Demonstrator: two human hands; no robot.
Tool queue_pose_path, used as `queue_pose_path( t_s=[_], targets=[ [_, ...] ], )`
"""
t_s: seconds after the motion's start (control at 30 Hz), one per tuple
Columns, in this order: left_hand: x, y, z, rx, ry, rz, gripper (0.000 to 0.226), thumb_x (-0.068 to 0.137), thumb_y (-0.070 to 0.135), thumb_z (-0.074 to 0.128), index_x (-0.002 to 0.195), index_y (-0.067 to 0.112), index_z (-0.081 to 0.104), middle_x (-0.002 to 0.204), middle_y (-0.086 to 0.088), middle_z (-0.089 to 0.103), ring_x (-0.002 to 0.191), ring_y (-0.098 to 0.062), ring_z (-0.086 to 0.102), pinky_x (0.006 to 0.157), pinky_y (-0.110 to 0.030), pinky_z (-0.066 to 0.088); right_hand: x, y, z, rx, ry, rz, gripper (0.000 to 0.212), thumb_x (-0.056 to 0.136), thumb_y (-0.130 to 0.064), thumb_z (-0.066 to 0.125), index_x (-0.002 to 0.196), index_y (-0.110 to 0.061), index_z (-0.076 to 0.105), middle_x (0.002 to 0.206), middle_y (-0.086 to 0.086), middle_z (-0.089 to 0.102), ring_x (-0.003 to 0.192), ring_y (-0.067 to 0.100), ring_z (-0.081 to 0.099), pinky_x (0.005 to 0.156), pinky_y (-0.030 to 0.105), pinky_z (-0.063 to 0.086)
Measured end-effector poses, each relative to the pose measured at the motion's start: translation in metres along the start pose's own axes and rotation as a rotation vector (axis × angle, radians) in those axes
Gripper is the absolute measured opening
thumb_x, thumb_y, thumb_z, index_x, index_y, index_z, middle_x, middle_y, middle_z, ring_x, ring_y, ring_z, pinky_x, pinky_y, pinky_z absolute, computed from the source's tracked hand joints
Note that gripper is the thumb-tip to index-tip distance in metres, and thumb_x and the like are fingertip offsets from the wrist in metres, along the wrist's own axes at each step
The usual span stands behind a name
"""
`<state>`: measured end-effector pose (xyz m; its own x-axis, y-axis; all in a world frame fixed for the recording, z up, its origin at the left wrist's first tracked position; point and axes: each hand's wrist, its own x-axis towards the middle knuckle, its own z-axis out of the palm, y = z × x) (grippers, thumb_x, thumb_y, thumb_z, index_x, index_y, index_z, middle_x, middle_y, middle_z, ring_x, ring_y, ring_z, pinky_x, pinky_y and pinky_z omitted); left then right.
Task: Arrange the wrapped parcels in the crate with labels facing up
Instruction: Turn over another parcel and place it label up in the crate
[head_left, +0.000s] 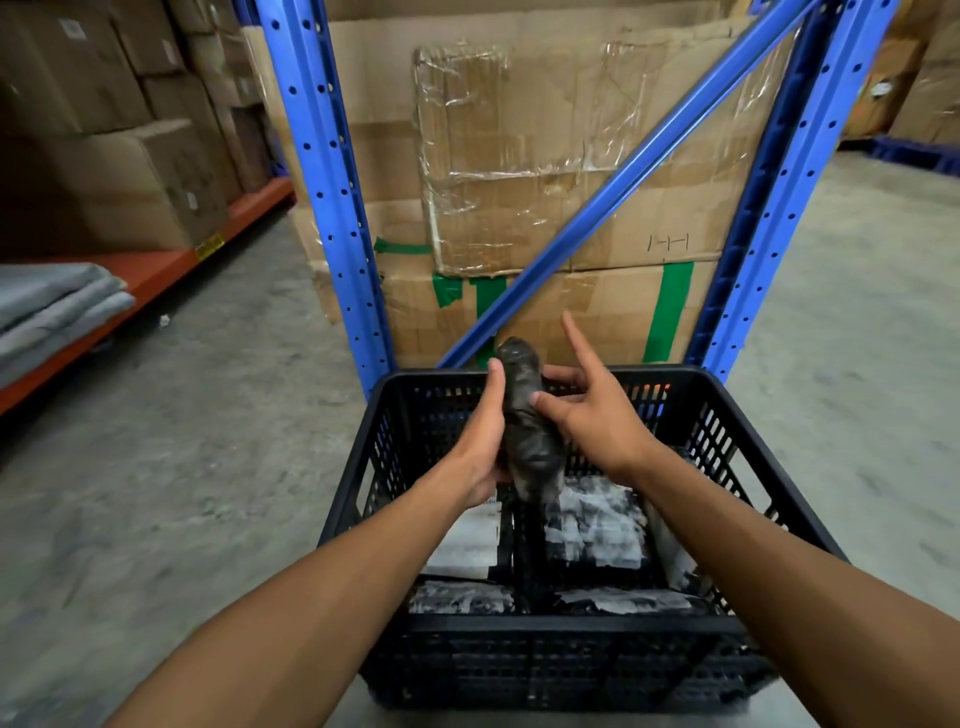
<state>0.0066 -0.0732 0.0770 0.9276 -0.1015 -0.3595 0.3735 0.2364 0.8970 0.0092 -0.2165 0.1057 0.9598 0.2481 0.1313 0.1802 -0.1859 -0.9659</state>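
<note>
Fingers (493, 395) of the left hand (480, 441) wrap one side of a dark wrapped parcel (530, 426), held upright above the black crate (545, 654). The right hand (597, 415) presses its thumb against the parcel's other side, while its forefinger points up and away, loose from the wrap. Inside the crate lie more parcels (597, 525) with white labels showing on top. The crate stands on the grey floor (182, 467) before a blue rack (332, 197) full of cardboard boxes (545, 156).
</note>
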Motion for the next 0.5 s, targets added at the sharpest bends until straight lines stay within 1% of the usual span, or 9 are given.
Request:
queue_pose_path(
  t_s=[0.07,0.1,0.2,0.23,0.27,0.33,0.37,0.4,0.5],
  targets=[
    [-0.004,-0.002,-0.003,-0.122,-0.06,0.013,0.07,0.09,0.076,0.038,0.124,0.024,0.07,0.119,-0.012,0.075,0.106,-0.026,0.073,0.093,-0.045,0.056,0.001,-0.005,0.005,0.049,-0.007,0.042,0.089,0.098,-0.006,0.058,0.154,-0.051,0.006,0.129,0.004,0.059,0.079,0.014,0.066,0.07,0.03,0.057],
    [-0.007,-0.001,-0.005,-0.185,-0.093,0.006,0.067,0.092,0.071,0.043,0.126,0.02,0.069,0.122,-0.014,0.073,0.111,-0.029,0.071,0.099,-0.048,0.053,0.001,-0.007,0.005,0.062,0.007,0.057,0.087,0.099,-0.004,0.055,0.154,-0.05,0.006,0.132,0.006,0.058,0.082,0.013,0.066,0.072,0.032,0.057],
    [-0.007,-0.003,-0.015,-0.283,-0.144,-0.008,0.064,0.093,0.059,0.054,0.134,0.01,0.064,0.129,-0.019,0.069,0.124,-0.036,0.063,0.112,-0.054,0.041,0.0,-0.008,-0.003,0.028,0.046,0.065,0.074,0.1,-0.007,0.051,0.155,-0.044,0.018,0.138,0.008,0.053,0.089,0.016,0.064,0.079,0.035,0.054],
    [-0.007,-0.003,-0.018,-0.304,-0.155,-0.012,0.065,0.093,0.059,0.055,0.135,0.009,0.063,0.13,-0.02,0.068,0.125,-0.037,0.062,0.113,-0.054,0.04,-0.001,-0.005,-0.007,-0.062,0.064,0.062,0.068,0.101,-0.016,0.053,0.155,-0.045,0.022,0.143,0.008,0.05,0.095,0.017,0.063,0.085,0.035,0.053],
    [-0.006,-0.001,-0.022,-0.322,-0.165,-0.018,0.067,0.092,0.06,0.055,0.135,0.009,0.063,0.131,-0.021,0.067,0.125,-0.038,0.061,0.113,-0.055,0.039,-0.003,0.001,-0.011,-0.187,0.076,0.079,0.064,0.099,-0.03,0.054,0.152,-0.049,0.024,0.149,0.006,0.045,0.109,0.02,0.06,0.095,0.038,0.049],
    [-0.006,0.002,-0.027,-0.376,-0.191,-0.03,0.067,0.091,0.061,0.054,0.133,0.01,0.064,0.131,-0.022,0.066,0.123,-0.039,0.062,0.111,-0.055,0.04,-0.009,0.015,-0.018,-0.356,0.048,0.152,0.065,0.089,-0.06,0.053,0.146,-0.062,0.022,0.155,0.0,0.04,0.137,0.026,0.042,0.115,0.049,0.034],
    [-0.008,0.004,-0.029,-0.404,-0.2,-0.036,0.067,0.091,0.061,0.053,0.131,0.01,0.065,0.131,-0.022,0.067,0.119,-0.039,0.064,0.108,-0.055,0.042,-0.012,0.02,-0.02,-0.316,0.024,0.198,0.067,0.086,-0.069,0.053,0.144,-0.065,0.02,0.153,-0.004,0.042,0.138,0.024,0.041,0.116,0.05,0.032],
    [-0.008,0.005,-0.031,-0.425,-0.21,-0.039,0.067,0.091,0.062,0.051,0.13,0.01,0.066,0.13,-0.022,0.067,0.115,-0.039,0.067,0.106,-0.054,0.044,-0.015,0.023,-0.019,-0.219,-0.003,0.228,0.069,0.086,-0.069,0.054,0.145,-0.065,0.019,0.147,-0.009,0.047,0.132,0.02,0.049,0.114,0.046,0.037],
    [-0.01,0.006,-0.033,-0.444,-0.217,-0.053,0.069,0.091,0.063,0.05,0.132,0.011,0.065,0.133,-0.022,0.065,0.116,-0.039,0.066,0.105,-0.054,0.044,-0.018,0.029,-0.016,0.094,-0.056,0.255,0.067,0.097,-0.043,0.056,0.151,-0.054,0.018,0.131,-0.017,0.055,0.109,0.007,0.064,0.1,0.036,0.053]
  ],
)
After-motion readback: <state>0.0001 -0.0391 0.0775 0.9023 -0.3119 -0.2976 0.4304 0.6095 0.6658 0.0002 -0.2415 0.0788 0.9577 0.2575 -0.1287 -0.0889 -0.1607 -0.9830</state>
